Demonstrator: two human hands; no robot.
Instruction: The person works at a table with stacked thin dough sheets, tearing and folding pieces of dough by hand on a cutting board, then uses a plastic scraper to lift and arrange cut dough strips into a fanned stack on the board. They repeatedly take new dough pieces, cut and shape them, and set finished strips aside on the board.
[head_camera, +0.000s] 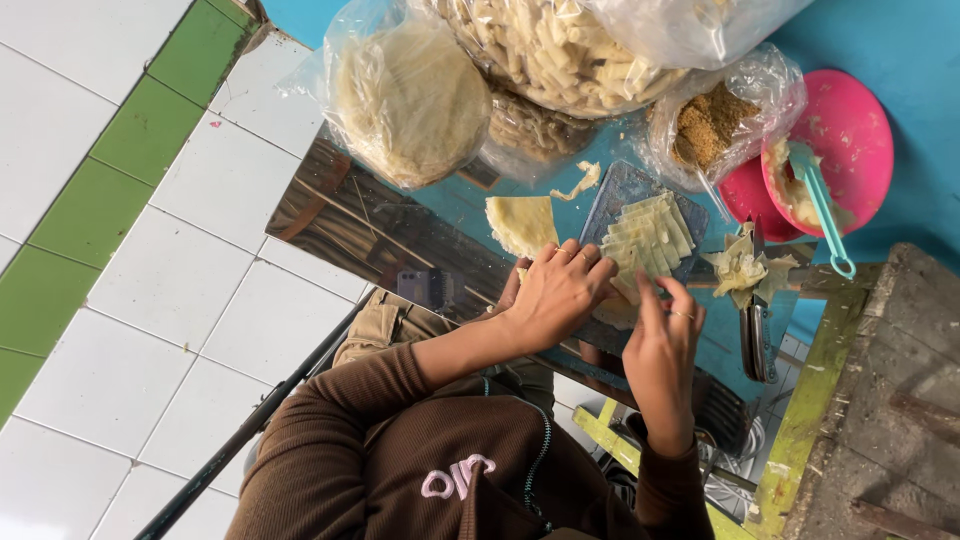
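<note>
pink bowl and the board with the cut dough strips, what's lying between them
In the head view, a crumpled heap of pale dough scraps lies between the pink bowl and the grey board of cut strips, on the blue table.

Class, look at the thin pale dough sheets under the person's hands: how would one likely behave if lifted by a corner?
The dough sheets look very thin, so one would probably flop and feel light. Torn scraps nearby suggest they rip easily. The left hand and right hand work them with fingertips, hinting at delicacy.
</note>
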